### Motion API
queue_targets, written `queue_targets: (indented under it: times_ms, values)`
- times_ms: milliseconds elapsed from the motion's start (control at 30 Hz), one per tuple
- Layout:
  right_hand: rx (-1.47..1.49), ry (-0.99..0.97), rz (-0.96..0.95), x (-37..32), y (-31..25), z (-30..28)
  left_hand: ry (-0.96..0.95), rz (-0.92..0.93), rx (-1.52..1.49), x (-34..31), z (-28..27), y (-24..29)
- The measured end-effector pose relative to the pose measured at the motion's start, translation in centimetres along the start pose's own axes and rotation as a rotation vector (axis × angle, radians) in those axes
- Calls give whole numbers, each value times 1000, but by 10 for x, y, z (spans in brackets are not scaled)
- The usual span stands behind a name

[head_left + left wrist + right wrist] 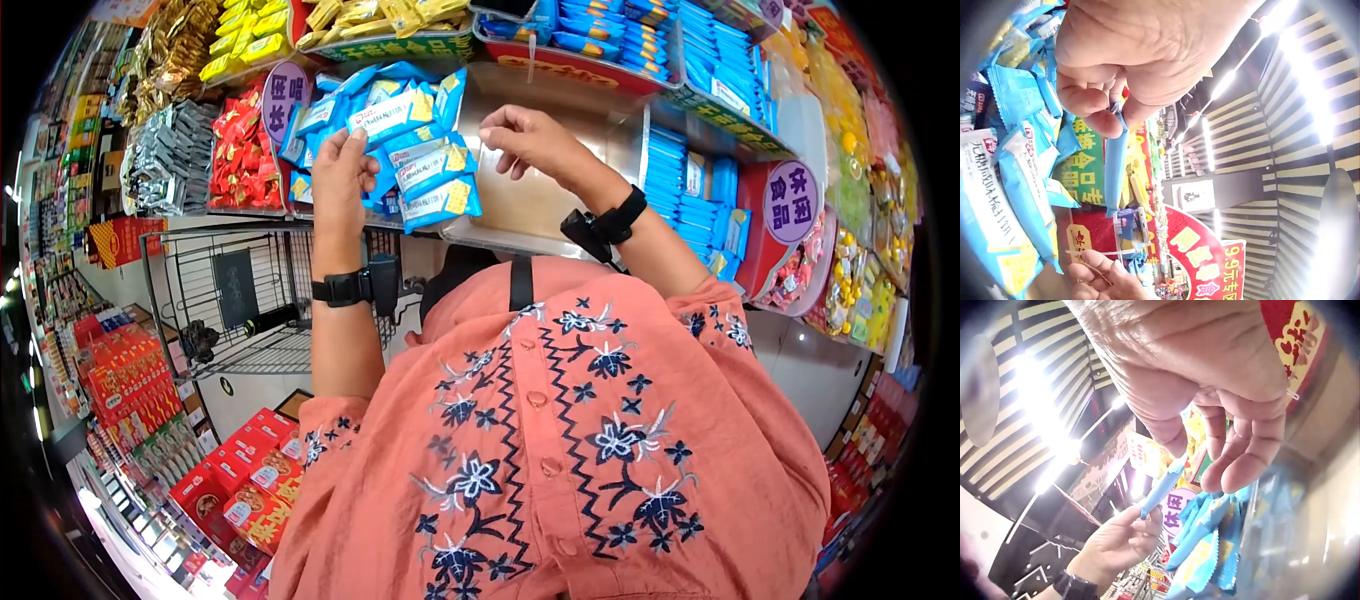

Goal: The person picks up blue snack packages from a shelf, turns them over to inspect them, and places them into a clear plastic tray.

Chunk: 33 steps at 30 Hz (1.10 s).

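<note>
In the head view the left hand [342, 180] is at the left side of a pile of blue snack packets [430, 170]. Its thumb and fingers pinch the end of one slim blue packet [1116, 164], which hangs down in the left wrist view and also shows, held by the left hand [1124, 540], in the right wrist view. The right hand [540, 145] hovers over the bare bin [540, 205] to the right of the pile, its fingers loosely bent with nothing between them.
Red-wrapped sweets [245, 150] and silver-wrapped ones [172, 160] fill bins at the left. More blue packets [690, 200] stand right of the bare bin. A wire shopping cart [240, 290] is below the shelf, with red boxes [245, 480] on the floor side.
</note>
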State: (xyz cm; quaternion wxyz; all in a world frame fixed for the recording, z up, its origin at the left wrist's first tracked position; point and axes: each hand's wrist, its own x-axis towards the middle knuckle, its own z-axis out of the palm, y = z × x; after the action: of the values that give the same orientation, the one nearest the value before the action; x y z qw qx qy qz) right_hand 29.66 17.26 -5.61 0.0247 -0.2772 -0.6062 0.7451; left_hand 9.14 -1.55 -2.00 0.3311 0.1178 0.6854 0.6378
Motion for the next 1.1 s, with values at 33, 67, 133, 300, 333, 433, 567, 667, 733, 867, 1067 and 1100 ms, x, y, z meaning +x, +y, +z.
queue_targets:
  times_ms: [33,67,133,300,333,433,567,667,733,867,1067,1100]
  values:
    - [1,-16,20,1,4,3,7,-7,24,2,-3,-6]
    - [1,-32,39,1,6,6,12,-13,47,4,-5,-12]
    - [-1,-55,65,5,11,11,21,-29,115,8,-7,-21]
    - [-13,-79,93,10,16,19,47,2,349,9,-5,-36]
    - [-12,-80,100,11,16,20,55,23,415,10,-6,-39]
    - [1,-93,126,16,19,22,62,123,621,10,-13,-45]
    - [3,-97,135,16,20,27,79,367,853,18,-35,-70]
    - [27,-97,175,14,16,30,41,401,873,-11,-24,-49]
    - [37,-90,199,13,15,31,-48,296,855,-35,-11,-33]
    - [32,-129,241,13,16,31,-100,325,929,-63,1,-32]
    - [-4,-263,237,7,13,35,-56,441,1042,-64,1,-50]
    - [-23,-278,227,8,14,35,-51,426,1057,-65,2,-48]
